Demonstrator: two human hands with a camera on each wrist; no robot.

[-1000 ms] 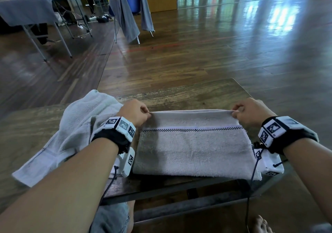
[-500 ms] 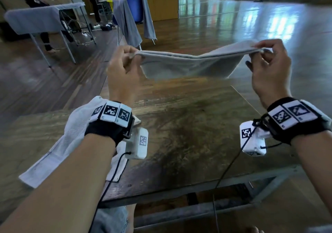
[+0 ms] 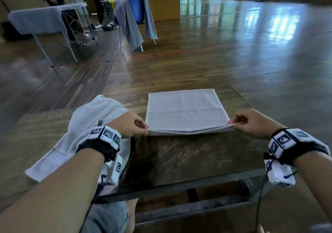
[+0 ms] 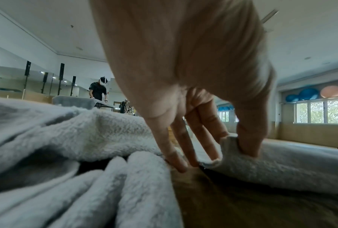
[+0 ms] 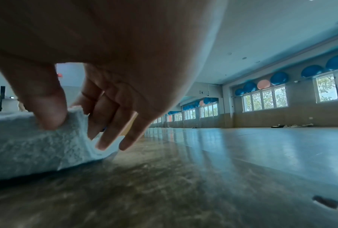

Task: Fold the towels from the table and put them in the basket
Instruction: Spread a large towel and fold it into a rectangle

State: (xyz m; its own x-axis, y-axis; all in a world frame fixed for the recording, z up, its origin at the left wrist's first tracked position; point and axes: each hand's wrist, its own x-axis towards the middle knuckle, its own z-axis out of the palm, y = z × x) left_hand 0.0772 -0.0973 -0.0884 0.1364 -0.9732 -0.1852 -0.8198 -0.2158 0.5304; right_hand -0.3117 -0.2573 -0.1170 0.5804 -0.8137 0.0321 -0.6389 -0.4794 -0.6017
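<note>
A pale grey towel lies folded on the dark wooden table, reaching to its far edge. My left hand pinches the towel's near left corner between thumb and forefinger. My right hand pinches the near right corner the same way. Both corners sit slightly raised off the tabletop. A second, crumpled white towel lies on the table to the left, under my left wrist. No basket is in view.
The table's near edge is close to my knees. Beyond it stretches polished wooden floor. Far left stand another towel-covered table with a person behind it and a blue chair draped with grey towels.
The towel, held up in the air half a second ago, now lies flat on the table, folded over. Both hands came down with it and keep hold of its near corners.
</note>
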